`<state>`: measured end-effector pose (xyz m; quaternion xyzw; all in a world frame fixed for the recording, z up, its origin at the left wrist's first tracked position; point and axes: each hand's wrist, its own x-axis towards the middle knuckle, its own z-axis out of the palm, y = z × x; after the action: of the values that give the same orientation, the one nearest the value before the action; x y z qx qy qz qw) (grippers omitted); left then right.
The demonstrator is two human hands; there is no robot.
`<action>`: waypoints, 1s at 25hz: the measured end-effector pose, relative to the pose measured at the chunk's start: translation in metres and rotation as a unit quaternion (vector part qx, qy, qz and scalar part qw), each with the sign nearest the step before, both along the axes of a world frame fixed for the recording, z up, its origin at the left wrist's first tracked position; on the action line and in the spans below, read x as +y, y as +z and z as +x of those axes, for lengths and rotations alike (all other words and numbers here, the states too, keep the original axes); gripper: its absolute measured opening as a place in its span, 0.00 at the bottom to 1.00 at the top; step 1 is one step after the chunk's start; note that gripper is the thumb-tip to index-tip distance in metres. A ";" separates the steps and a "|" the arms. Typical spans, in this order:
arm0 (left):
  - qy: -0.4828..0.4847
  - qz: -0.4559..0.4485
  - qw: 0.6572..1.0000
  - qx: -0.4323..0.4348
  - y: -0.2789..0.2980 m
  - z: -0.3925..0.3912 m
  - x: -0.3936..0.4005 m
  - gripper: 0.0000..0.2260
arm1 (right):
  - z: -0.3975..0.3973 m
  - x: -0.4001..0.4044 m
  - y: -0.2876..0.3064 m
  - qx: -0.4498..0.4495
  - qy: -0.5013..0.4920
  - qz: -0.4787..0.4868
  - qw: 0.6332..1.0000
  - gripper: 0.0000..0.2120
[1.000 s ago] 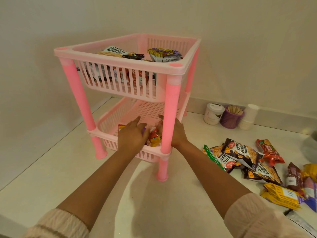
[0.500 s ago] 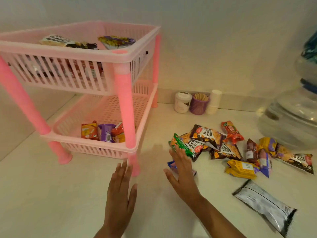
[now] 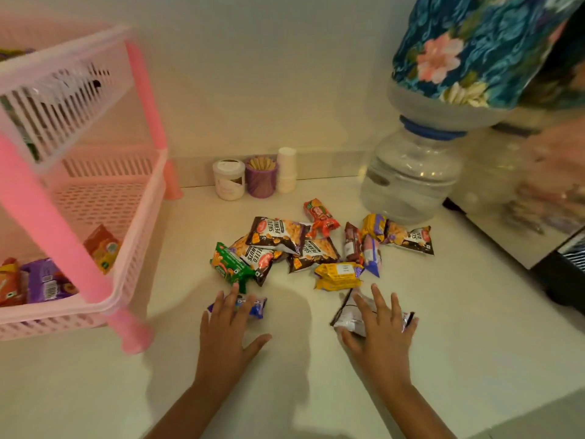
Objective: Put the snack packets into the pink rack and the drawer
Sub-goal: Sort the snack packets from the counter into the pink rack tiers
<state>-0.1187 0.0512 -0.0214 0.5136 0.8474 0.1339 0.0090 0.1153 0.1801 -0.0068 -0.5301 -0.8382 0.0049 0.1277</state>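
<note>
The pink rack (image 3: 95,280) stands at the left, with a purple packet (image 3: 44,280) and orange packets on its lower shelf. Several snack packets lie in a heap on the counter, among them a salted peanuts packet (image 3: 278,232), a green packet (image 3: 229,266) and a yellow packet (image 3: 338,275). My left hand (image 3: 226,331) lies with straight fingers over a small blue packet (image 3: 256,307). My right hand (image 3: 380,334) lies with spread fingers on a silver-white packet (image 3: 348,315). No drawer is in view.
A white jar (image 3: 229,179), a purple holder of sticks (image 3: 261,177) and stacked white cups (image 3: 286,169) stand by the wall. A large water bottle (image 3: 411,179) under a floral cover (image 3: 474,49) sits at the right, beside a dark appliance (image 3: 563,274).
Both hands left the rack's lower shelf and moved right to the counter. The left hand now covers the blue packet and the right hand covers the silver-white packet. The view swung right.
</note>
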 end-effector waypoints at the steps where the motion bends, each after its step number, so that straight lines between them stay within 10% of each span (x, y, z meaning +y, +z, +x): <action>1: 0.008 -0.017 1.000 0.002 0.000 0.002 0.007 0.35 | 0.005 0.003 -0.004 -0.007 -0.016 -0.007 1.000 0.33; 25: 0.002 0.171 0.985 -0.029 -0.016 0.017 -0.029 0.15 | -0.022 -0.012 -0.005 0.175 0.123 0.002 0.977 0.21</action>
<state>-0.1014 0.0227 -0.0373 0.5017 0.8126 0.2915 -0.0546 0.0931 0.1683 -0.0117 -0.4135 -0.8617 0.1118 0.2721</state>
